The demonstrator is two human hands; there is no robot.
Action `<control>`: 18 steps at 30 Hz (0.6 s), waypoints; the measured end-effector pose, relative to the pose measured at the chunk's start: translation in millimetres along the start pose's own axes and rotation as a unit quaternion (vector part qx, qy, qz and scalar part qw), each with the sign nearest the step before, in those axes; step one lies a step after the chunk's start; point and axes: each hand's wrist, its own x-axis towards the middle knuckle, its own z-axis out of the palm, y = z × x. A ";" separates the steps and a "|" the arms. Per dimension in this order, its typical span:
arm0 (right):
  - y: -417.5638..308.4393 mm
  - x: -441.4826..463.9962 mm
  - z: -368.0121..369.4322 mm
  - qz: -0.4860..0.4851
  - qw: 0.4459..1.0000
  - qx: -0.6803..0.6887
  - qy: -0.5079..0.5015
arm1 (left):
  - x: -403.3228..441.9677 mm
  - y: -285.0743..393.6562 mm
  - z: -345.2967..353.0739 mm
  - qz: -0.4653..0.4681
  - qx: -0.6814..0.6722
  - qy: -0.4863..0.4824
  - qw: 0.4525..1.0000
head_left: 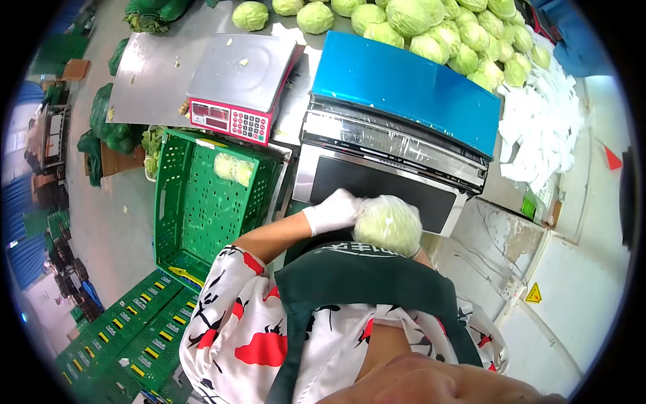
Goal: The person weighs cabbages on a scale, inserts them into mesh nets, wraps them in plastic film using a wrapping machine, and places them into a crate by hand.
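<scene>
A cabbage in clear plastic film point(388, 225) is held close to the apron, over the front edge of the wrapping machine's dark plate point(370, 186). My left hand point(335, 213), in a white glove, is at the left side of the cabbage, its fingers closed on the film. Behind the cabbage, my right hand is hidden; only a bit of the forearm shows. The machine has a blue cover point(407, 87) and a roll of film behind the plate. One wrapped cabbage point(233, 169) lies in the green crate point(176, 202).
A scale with a red front point(229, 121) stands behind the crate. Many cabbages point(410, 17) are piled beyond the machine. White scraps point(542, 121) lie at the right. Stacked green crates point(128, 330) are at the lower left.
</scene>
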 end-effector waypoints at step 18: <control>-167.9 187.1 -46.7 0.044 0.964 -0.255 -0.068 | -79.7 -32.5 -66.0 -0.143 -0.889 0.237 0.364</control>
